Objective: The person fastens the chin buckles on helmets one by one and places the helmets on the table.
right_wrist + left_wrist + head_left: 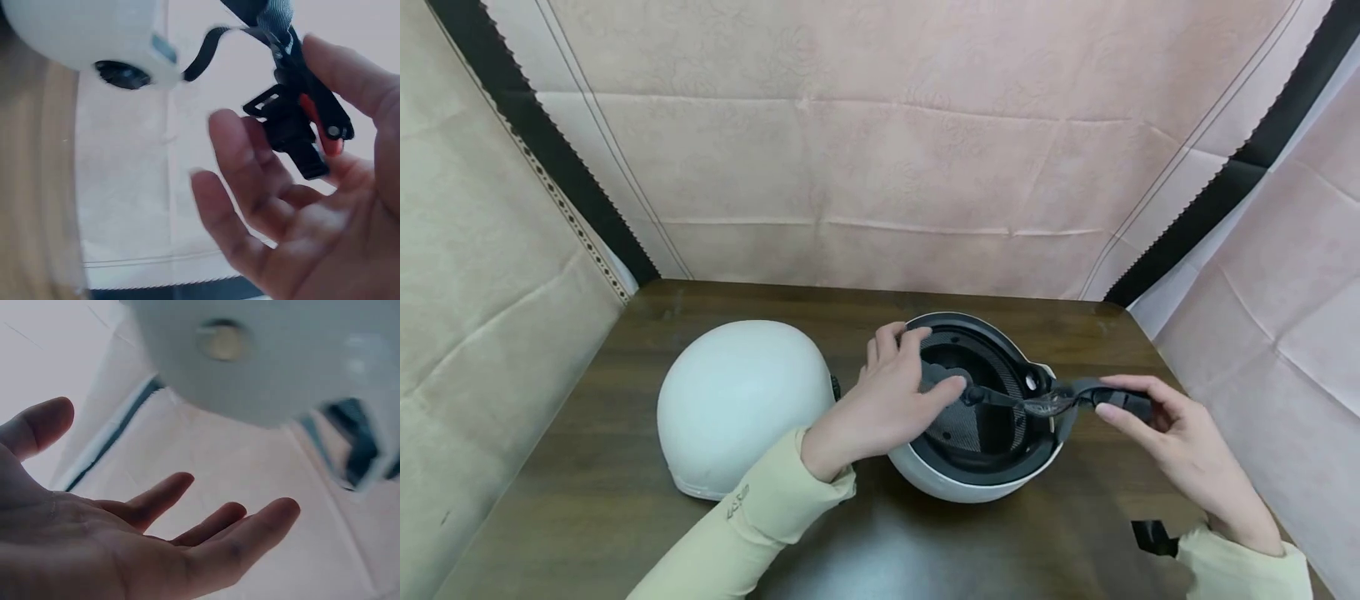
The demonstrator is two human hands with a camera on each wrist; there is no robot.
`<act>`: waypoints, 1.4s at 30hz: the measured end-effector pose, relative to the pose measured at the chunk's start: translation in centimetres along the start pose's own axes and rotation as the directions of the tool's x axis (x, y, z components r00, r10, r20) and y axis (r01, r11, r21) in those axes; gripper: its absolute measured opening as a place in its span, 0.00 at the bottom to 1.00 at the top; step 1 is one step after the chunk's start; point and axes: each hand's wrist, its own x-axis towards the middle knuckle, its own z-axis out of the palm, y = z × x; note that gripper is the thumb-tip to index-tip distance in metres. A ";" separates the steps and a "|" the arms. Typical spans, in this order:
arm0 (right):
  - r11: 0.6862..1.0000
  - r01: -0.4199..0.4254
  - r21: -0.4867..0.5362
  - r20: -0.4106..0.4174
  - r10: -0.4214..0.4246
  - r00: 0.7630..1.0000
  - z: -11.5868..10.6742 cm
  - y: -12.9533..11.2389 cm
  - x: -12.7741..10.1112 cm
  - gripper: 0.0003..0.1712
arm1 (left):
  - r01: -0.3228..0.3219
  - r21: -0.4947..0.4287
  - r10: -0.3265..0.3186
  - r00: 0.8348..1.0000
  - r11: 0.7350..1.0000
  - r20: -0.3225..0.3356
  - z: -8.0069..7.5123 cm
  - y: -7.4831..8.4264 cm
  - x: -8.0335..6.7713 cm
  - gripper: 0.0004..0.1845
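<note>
A white helmet (951, 492) lies upside down on the table, its dark padded lining (958, 433) facing up. My right hand (1180, 437) pinches the black chin strap's buckle (290, 128) between thumb and fingers, beyond the helmet's right side. A red tab (322, 125) shows on the buckle in the right wrist view. From there the strap (1011, 402) stretches left across the opening. Over the left part of the helmet, my left hand (883, 400) has its fingers spread, fingertips close to the rim. In the left wrist view its palm holds nothing.
A second white helmet (741, 400) sits dome up on the left, just beyond my left forearm. Brown wooden table (610, 517) lies under everything. Pale fabric walls (880, 167) with black edging stand behind and at both sides. A black strip (1153, 537) shows beside my right cuff.
</note>
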 end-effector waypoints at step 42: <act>0.906 0.421 0.039 0.028 -0.423 0.906 3.7 -9.5 3.2 0.28 | -0.212 -0.379 0.295 0.939 0.901 0.178 3.2 0.4 3.8 0.27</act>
